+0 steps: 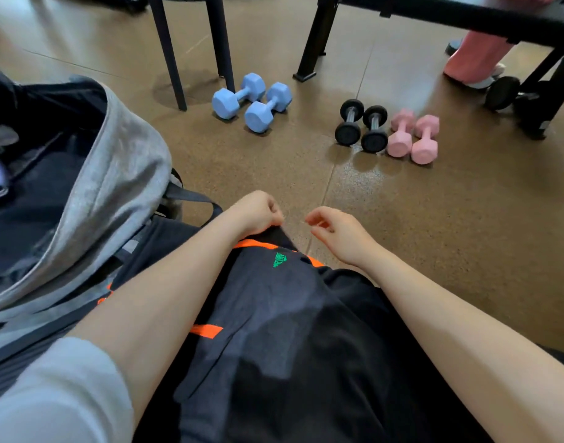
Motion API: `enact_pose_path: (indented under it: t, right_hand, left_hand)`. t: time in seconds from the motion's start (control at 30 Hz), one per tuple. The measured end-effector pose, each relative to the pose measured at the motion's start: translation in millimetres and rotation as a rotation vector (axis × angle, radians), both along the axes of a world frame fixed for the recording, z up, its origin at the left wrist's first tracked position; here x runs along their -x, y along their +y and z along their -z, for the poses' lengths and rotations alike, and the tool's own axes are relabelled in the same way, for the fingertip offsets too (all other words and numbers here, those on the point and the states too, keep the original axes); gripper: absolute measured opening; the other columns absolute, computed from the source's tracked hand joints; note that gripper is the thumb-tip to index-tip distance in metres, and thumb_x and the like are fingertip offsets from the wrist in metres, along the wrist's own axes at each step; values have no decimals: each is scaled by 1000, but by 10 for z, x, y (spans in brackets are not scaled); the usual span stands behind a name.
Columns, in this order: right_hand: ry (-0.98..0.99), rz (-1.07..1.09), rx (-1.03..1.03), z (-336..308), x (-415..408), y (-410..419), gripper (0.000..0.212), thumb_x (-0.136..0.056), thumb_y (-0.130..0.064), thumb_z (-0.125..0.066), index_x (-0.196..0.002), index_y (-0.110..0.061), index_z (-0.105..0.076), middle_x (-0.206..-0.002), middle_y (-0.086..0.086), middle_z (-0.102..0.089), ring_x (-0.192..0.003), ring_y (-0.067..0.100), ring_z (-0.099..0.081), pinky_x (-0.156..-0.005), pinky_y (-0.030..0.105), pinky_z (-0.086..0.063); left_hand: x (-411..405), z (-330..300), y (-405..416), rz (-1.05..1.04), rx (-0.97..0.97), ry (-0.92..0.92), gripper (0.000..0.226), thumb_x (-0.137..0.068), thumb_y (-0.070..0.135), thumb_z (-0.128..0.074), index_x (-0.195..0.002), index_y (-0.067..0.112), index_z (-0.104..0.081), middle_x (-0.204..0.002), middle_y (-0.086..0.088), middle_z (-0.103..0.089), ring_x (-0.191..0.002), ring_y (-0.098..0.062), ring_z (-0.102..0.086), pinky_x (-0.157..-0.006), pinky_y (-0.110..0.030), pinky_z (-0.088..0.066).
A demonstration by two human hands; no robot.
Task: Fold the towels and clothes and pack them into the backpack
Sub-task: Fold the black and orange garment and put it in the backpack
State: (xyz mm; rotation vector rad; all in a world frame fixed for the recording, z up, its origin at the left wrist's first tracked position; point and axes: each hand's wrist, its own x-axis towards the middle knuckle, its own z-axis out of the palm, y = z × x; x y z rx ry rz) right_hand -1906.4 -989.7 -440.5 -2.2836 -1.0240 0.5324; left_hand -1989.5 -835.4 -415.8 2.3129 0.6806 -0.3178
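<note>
A dark grey garment [274,302] with orange stripes and a small green logo lies across my lap. My left hand [256,212] pinches its far edge with curled fingers. My right hand [336,233] hovers just right of that edge, fingers loosely curled, holding nothing. The grey backpack [114,193] stands open at my left, its dark inside showing folded dark fabric and something white at the far left.
On the brown floor ahead lie two blue dumbbells [252,102], two black ones [362,126] and two pink ones [413,135]. Black chair legs [172,55] and a black bench frame [312,36] stand behind them. Another person's pink trouser leg [475,55] is at the far right.
</note>
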Motion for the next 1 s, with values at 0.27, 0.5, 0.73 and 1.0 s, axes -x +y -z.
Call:
enact_pose_path:
  t: [0.27,0.5,0.73,1.0]
  right_hand:
    - [197,-340,-208,-480,-57,75,58,-84,12,-52,-134,-16,-45,-145,2,-36,-130,-1,-32,-110,20,-24]
    - [64,-451,202,-660,-54,-144,18,-85,-21,-65,-100,-11,-65,-121,3,-62,-129,14,-44,-106,28,-25]
    - [-842,-373,72,-761,223,-963,23,-75,-38,-63,-70,-15,-65,-111,6,-65,-121,27,-53,-112,47,-18]
    - [-704,-102,92,-782,1673,-1128,28,-82,-32,-68,-90,-11,-51,-61,5,-61,-49,29,-60,-42,25,-26]
  left_hand:
    - [430,-358,-96,192,23,-639,23,-82,9,-66,-98,23,-56,-80,14,-56,-75,2,-51,-75,-12,-39]
    - [824,-349,-296,167,-107,-657,21,-82,12,-68,-98,17,-57,-80,17,-60,-83,1,-59,-77,-16,-42]
    - [1141,-200,-476,101,-565,-677,13,-78,17,-60,-82,17,-72,-70,1,-66,-72,-27,-59,-65,-39,-50]
    - [1388,-335,-1261,-562,-138,-543,23,-93,24,-49,-113,14,-51,-81,-2,-57,-79,-23,-56,-73,-35,-44]
